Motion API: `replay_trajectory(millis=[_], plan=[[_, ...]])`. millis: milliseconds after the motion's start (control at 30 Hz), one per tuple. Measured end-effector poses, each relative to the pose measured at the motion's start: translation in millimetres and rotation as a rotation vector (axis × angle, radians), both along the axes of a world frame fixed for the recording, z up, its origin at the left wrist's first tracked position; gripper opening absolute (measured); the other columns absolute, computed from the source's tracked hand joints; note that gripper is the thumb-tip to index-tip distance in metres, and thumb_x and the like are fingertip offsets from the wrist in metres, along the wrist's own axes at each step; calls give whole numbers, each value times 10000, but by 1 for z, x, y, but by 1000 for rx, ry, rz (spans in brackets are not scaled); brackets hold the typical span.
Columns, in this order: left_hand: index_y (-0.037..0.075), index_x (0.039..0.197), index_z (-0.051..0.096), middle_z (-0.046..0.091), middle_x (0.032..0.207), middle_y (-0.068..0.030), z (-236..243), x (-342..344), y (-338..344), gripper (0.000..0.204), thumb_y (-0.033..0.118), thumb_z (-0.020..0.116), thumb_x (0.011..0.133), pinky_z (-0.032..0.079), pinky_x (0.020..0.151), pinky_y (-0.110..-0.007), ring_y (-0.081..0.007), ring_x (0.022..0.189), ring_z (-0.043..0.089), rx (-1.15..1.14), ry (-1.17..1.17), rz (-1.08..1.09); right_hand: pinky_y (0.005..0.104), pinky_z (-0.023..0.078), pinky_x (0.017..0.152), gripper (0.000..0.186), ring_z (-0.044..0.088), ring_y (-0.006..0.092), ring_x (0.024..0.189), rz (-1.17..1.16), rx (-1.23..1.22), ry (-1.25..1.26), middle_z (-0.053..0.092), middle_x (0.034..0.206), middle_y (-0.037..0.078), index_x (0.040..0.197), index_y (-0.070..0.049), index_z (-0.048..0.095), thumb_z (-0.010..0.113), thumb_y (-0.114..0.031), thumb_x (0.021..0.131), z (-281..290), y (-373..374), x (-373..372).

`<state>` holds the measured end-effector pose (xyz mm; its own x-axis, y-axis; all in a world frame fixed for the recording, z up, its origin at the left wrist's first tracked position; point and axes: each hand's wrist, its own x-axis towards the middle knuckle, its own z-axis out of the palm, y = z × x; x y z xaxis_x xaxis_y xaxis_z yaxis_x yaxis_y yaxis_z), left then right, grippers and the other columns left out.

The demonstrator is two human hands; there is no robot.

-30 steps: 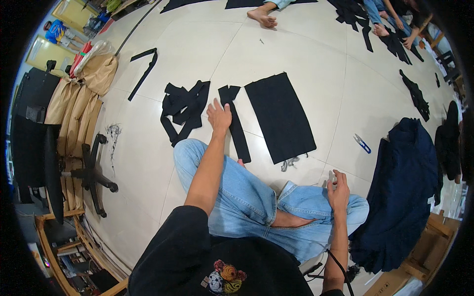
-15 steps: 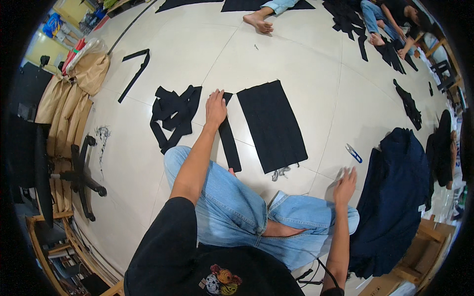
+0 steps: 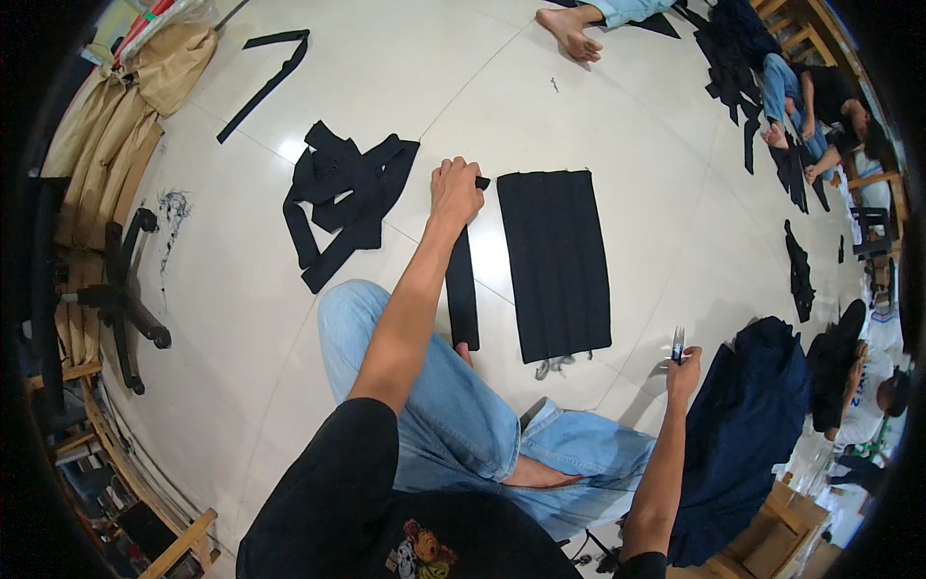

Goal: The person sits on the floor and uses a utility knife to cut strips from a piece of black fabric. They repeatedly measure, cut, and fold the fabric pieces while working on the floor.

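Observation:
My left hand [image 3: 457, 195] is closed on the far end of a narrow black fabric strip [image 3: 464, 299], with a short tip of it poking out beside the fingers. The strip runs down over the floor toward my bare foot. To its right lies a flat black fabric panel [image 3: 557, 265], roughly rectangular, with a small gap between the two. My right hand [image 3: 683, 374] grips a pair of thread snips [image 3: 677, 344], blades pointing away from me. A loose heap of black fabric strips [image 3: 352, 193] rests left of my left hand.
Dark navy cloth [image 3: 743, 425] is piled at my right. Grey thread scraps [image 3: 553, 368] lie by the panel's near edge. Another black strip [image 3: 265, 92] lies far left, above a chair base [image 3: 123, 299]. A person [image 3: 830, 111] sits far right among black pieces.
My right hand has picked up the thread snips from the floor. My left hand's fingers, stretched flat on the strip before, have curled round its end. The view has shifted.

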<state>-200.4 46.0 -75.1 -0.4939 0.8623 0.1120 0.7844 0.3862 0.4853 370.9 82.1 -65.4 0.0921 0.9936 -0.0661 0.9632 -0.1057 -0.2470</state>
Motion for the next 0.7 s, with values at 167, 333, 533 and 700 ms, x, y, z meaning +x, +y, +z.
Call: replay_trajectory(millis=[167, 333, 533, 700], plan=[[76, 1015, 723, 721, 1006, -153, 7, -14, 5, 253, 219, 729, 806, 446, 913, -456, -321, 993, 667, -164, -295, 44, 359, 575, 574, 317, 652, 280, 833, 21, -35, 336, 559, 1030, 186, 1160, 24, 564, 624, -112, 880, -9, 40, -55], [98, 1095, 717, 719, 1024, -159, -3, -28, 5, 324, 286, 722, 831, 469, 917, -425, -320, 1007, 672, -155, -442, 80, 269, 465, 518, 321, 589, 127, 614, 140, -476, 922, 623, 726, 58, 1144, -40, 540, 396, -285, 995, 44, 25, -246], [95, 1060, 729, 727, 1014, -156, 2, -25, 5, 275, 256, 713, 838, 420, 967, -447, -322, 1016, 675, -136, -453, 74, 270, 372, 502, 478, 450, 119, 530, -97, -1038, 1207, 531, 681, 22, 1016, 33, 646, 333, -322, 1081, 25, -5, -392], [88, 1068, 720, 710, 1077, -172, 5, -26, 1, 278, 253, 707, 846, 424, 965, -444, -321, 1046, 666, -148, -438, 84, 222, 379, 471, 394, 467, 95, 546, -239, -1050, 1326, 543, 719, 20, 992, 0, 610, 423, -340, 1066, 21, 2, -433]])
